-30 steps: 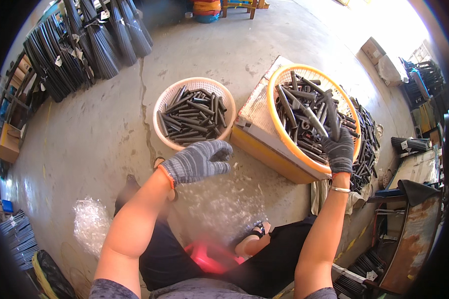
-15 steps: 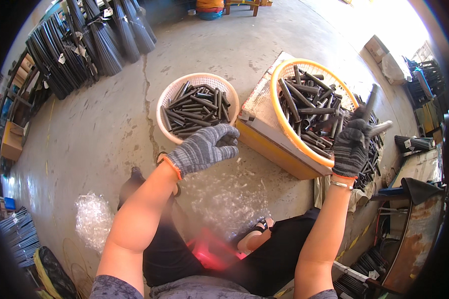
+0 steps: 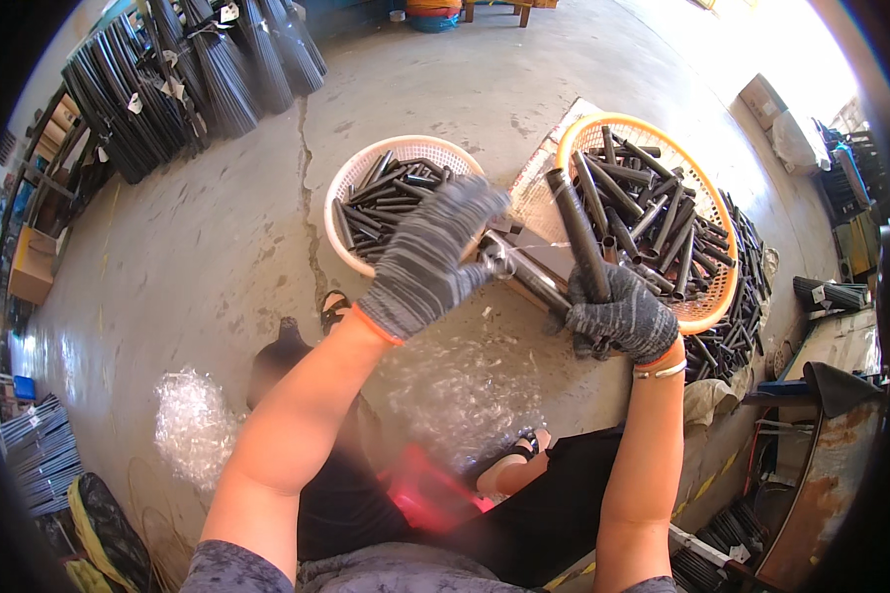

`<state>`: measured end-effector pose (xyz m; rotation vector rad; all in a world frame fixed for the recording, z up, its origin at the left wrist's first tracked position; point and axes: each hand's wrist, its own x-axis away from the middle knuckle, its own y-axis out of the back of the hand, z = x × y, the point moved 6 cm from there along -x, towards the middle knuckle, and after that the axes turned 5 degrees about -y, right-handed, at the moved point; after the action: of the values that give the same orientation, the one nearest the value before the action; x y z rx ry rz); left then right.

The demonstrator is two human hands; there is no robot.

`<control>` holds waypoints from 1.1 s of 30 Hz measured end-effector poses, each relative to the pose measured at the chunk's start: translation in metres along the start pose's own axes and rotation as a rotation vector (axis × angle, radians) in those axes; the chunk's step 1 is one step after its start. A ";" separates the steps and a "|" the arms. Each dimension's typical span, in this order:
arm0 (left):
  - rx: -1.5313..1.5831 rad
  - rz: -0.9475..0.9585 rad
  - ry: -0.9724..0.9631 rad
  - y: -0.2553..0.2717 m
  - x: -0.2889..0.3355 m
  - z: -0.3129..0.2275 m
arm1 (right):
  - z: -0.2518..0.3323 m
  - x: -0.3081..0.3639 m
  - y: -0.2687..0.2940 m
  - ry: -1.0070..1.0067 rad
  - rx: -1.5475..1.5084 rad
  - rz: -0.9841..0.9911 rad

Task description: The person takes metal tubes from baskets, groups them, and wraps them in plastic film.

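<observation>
My right hand (image 3: 623, 316), in a grey striped knit glove, is closed round two dark tubes. One dark tube (image 3: 580, 232) stands steeply up from the fist. The other, a shiny dark tube (image 3: 529, 272), slants toward my left hand. My left hand (image 3: 430, 252), gloved alike and blurred by motion, has its thumb and fingers apart beside that tube's end. A glint of clear film shows at the end, and a thin clear strand stretches between the tubes. Behind my left hand is a pale pink basket (image 3: 334, 203) of short dark tubes.
An orange basket (image 3: 727, 212) of dark tubes rests on a cardboard box (image 3: 541, 168). More loose tubes (image 3: 727, 341) are heaped to its right. Clear plastic scraps (image 3: 465, 395) litter the floor between my feet, with a clear plastic clump (image 3: 196, 425) at left. Long rod bundles (image 3: 198, 79) stand far left.
My right hand has come left and down from the orange basket's right side with the two tubes. My left hand has risen slightly to the right, up to one tube's end.
</observation>
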<state>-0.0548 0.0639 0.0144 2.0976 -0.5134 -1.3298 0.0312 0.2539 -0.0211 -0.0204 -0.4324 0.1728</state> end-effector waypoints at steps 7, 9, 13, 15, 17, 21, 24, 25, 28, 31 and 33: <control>0.146 0.333 0.000 -0.020 0.006 -0.020 | 0.003 -0.014 -0.009 0.147 -0.087 -0.082; 0.274 0.402 0.072 -0.023 0.008 -0.018 | 0.000 -0.019 0.007 0.244 -0.198 -0.171; 0.480 0.552 0.280 -0.027 0.017 -0.013 | 0.009 -0.016 0.051 0.508 -0.648 -0.206; 0.472 0.548 0.250 -0.027 0.023 -0.010 | 0.007 -0.003 0.078 0.616 -0.917 -0.330; 0.591 0.459 0.374 -0.027 0.027 0.003 | 0.014 0.015 0.108 0.764 -0.873 -0.542; 1.133 0.177 0.884 -0.022 0.039 0.030 | 0.000 0.030 0.134 0.329 -0.452 -0.803; 1.359 -0.028 1.027 -0.018 0.039 0.036 | -0.004 0.043 0.146 0.175 0.270 -1.045; 1.397 -0.028 1.002 -0.017 0.034 0.034 | -0.002 0.062 0.164 0.519 0.722 -1.279; 1.432 -0.058 0.985 -0.014 0.037 0.030 | 0.009 0.092 0.185 0.594 0.072 -1.345; 1.446 -0.022 0.949 -0.015 0.037 0.027 | 0.033 0.131 0.163 0.556 -0.117 -1.467; 1.458 0.006 0.931 -0.017 0.038 0.025 | 0.041 0.133 0.158 0.383 0.204 -1.560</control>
<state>-0.0617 0.0466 -0.0302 3.3709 -1.2115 0.4581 0.1073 0.4318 0.0622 0.4702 0.0425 -1.3059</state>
